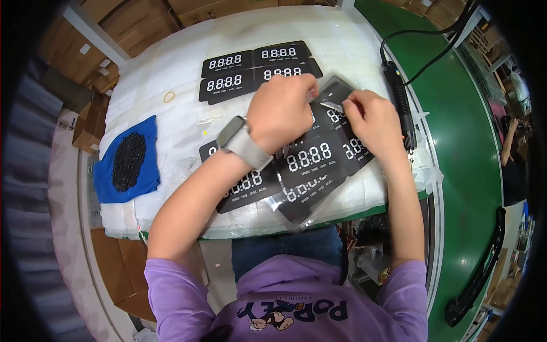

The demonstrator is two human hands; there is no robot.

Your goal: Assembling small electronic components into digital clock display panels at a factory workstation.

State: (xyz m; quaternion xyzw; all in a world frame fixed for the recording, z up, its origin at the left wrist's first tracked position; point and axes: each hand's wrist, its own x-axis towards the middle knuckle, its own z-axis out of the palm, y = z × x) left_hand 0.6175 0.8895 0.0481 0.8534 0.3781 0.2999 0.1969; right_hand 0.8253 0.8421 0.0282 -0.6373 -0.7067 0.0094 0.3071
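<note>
My left hand [282, 108], with a watch on its wrist, is closed in a pinch above the dark display panels; what its fingertips hold is hidden. To its right, my right hand [371, 121] is closed too, its thumb and fingers pinching the edge of a shiny clear plastic film [332, 106]. Beneath both hands lies an overlapping pile of flat black display panels [310, 157] with white digits. Clear film sticks out past the pile's near edge. Parts of the pile are covered by my hands and left forearm.
Farther back lie several more display panels [228, 73] in rows. A blue cloth [149, 165] with small black pieces [129, 161] is at the left. A corded black electric screwdriver [399, 102] is along the table's right edge. A rubber band [169, 97] lies on the white covering.
</note>
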